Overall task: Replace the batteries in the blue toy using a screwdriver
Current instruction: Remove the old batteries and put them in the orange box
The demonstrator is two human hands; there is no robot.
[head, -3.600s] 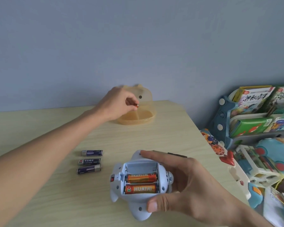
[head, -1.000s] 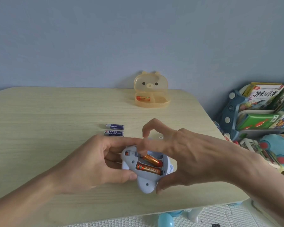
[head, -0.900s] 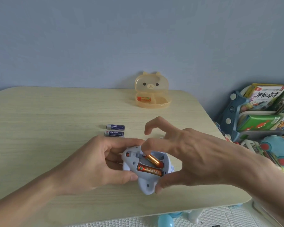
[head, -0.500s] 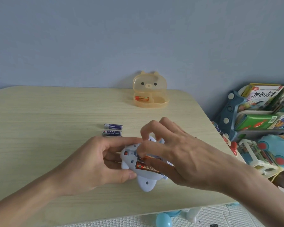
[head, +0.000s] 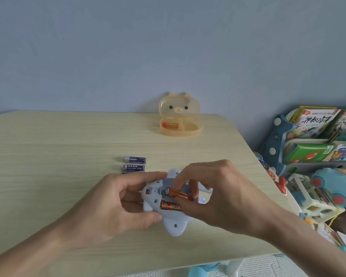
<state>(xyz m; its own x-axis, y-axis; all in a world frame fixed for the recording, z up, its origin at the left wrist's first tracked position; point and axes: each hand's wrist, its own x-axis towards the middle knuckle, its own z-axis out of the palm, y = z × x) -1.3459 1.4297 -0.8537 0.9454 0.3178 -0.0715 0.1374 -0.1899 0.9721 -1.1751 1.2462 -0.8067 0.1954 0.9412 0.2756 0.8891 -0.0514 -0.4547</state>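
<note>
The pale blue toy (head: 174, 224) lies on its back near the table's front edge, its battery bay uncovered. My left hand (head: 116, 204) grips its left side. My right hand (head: 218, 196) pinches an orange battery (head: 178, 193), tilted with its left end raised above the bay. A second orange battery (head: 171, 205) sits flat in the nearest slot. Dark blue batteries (head: 134, 159) lie in a row on the table just behind the toy; the nearest one is mostly hidden by my left hand. No screwdriver is in view.
A yellow bear-shaped box (head: 180, 120) stands open at the back of the wooden table (head: 48, 156), with one orange battery (head: 169, 125) in it. A shelf of books and toys (head: 318, 152) crowds the floor beyond the table's right edge.
My left hand came back from the bear box to grip the toy. My right hand's fingers closed on the middle orange battery and lifted its left end out of the bay.
</note>
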